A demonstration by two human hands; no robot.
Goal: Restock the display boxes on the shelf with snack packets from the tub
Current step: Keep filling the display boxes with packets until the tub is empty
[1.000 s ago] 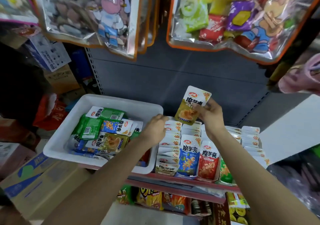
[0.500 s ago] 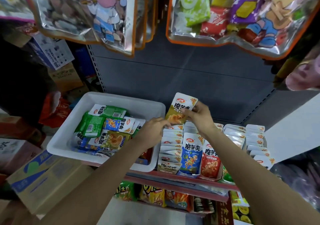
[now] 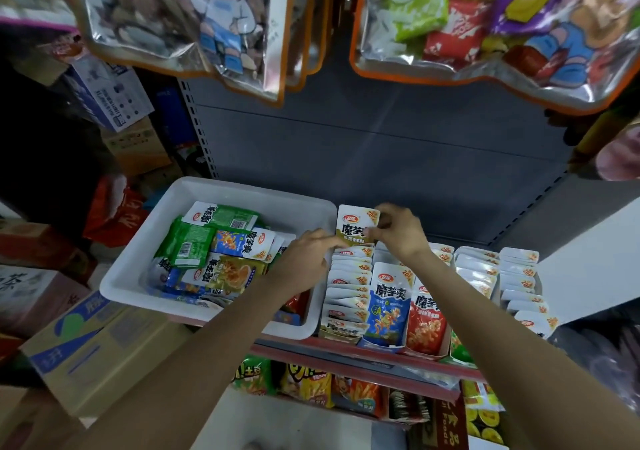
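Right hand: the right hand (image 3: 398,231) pinches the top corner of an olive-and-white snack packet (image 3: 356,224) and holds it upright at the back of the leftmost display box (image 3: 346,290).
Left hand: the left hand (image 3: 306,254) rests at the back of that row, fingers stretched toward the packet's lower edge; whether they pinch it or only steady the row, I cannot tell.
Task's things: the white tub (image 3: 145,276) sits on the shelf (image 3: 346,349) just left of the boxes, with loose green, blue and olive packets heaped inside.
Stage: judged as seating one packet behind a nearly full row.
Risk, jam: the row looks tightly packed, so pushing down could crumple the packet or buckle its neighbours.
Risk, tipping: pressure on the back could lean the row forward and spill the front packets over the low card lip.
Risk, wrong slot: the blue packet row (image 3: 388,307) and the red packet row (image 3: 426,321) stand just beside, so a slip sideways would mix flavours.
Materials: packets are flat, glossy film pouches with rounded white tops, likely slippery; the tub is smooth rigid plastic with rounded corners; the boxes are thin card trays.
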